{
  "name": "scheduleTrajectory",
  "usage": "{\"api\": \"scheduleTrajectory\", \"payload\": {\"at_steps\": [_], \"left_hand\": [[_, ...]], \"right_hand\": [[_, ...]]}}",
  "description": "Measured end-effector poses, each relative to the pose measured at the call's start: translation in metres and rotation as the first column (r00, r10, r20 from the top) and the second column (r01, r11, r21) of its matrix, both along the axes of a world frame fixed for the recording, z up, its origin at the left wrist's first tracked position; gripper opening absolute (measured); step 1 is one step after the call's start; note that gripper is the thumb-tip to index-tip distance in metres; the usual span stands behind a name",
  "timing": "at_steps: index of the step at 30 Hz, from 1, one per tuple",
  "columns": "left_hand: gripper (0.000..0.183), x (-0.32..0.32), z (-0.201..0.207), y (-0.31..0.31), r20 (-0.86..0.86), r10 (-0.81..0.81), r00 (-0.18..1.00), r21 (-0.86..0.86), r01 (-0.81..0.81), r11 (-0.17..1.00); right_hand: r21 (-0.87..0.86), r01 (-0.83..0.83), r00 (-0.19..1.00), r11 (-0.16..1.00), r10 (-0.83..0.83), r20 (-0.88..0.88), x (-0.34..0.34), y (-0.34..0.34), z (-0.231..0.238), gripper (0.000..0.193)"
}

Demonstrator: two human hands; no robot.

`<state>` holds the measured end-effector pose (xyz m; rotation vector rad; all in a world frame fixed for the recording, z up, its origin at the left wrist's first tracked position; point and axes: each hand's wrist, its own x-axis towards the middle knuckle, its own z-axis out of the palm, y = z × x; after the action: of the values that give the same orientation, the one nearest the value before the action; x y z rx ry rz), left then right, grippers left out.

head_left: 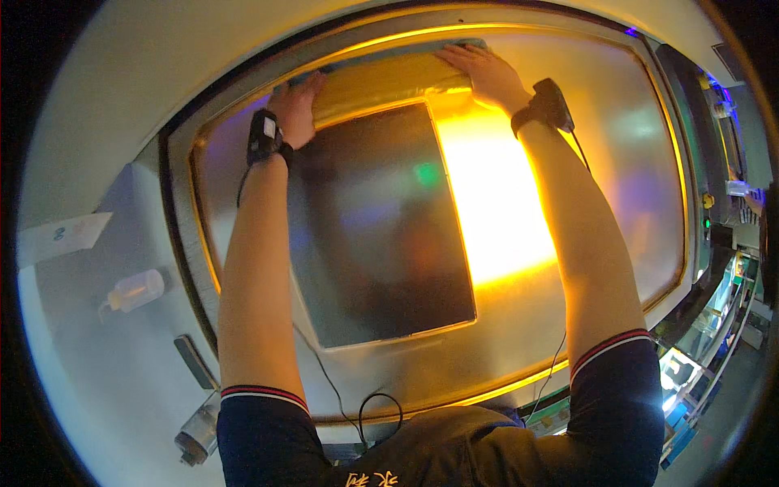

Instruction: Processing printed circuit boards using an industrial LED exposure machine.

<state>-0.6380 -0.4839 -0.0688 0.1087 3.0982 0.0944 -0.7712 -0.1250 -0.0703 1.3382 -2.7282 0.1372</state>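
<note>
- My left hand is at the left end of the long strip, my right hand at its right.
- I can't tell whether either clamps it.
- It lies just beyond the dark panel.

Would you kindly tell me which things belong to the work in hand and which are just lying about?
Likely in use:
yellowish strip, touched by left hand and right hand
dark rectangular panel
framed, partly lit surface

Apparently lying about:
pale squeeze bottle
dark oblong object
pale sheet
</note>
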Motion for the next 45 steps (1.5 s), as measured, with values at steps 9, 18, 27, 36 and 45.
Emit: {"api": "scheduleTrajectory", "payload": {"at_steps": [9, 18, 27, 36, 45], "left_hand": [[0.078, 0.133, 0.034, 0.03, 0.005, -0.02, 1.0, -0.018, 0.021, 1.0], [0.082, 0.512, 0.116, 0.237, 0.464, -0.082, 0.882, 0.081, 0.05, 0.995], [0.073, 0.568, 0.183, 0.375, 0.537, -0.337, 0.774, 0.6, -0.069, 0.797], [0.059, 0.586, 0.009, 0.487, 0.31, -0.466, 0.829, 0.591, 0.216, 0.777], [0.052, 0.562, -0.154, 0.493, 0.014, 0.011, 1.0, 0.182, -0.014, 0.983]], "right_hand": [[0.008, -0.098, 0.995, 0.995, 0.098, -0.015, 0.124, 0.02, 0.015, 0.064], [-0.025, -0.216, 0.888, 0.976, 0.207, 0.41, 0.506, 0.233, 0.091, 0.064], [0.015, -0.264, 0.805, 0.964, 0.212, 0.554, 0.534, 0.374, 0.171, 0.05], [-0.054, 0.07, 0.839, 0.996, -0.029, 0.543, 0.607, 0.528, 0.068, 0.036], [-0.114, 0.732, 0.565, 0.672, -0.504, 0.653, 0.525, 0.674, 0.069, 0.039]]}}
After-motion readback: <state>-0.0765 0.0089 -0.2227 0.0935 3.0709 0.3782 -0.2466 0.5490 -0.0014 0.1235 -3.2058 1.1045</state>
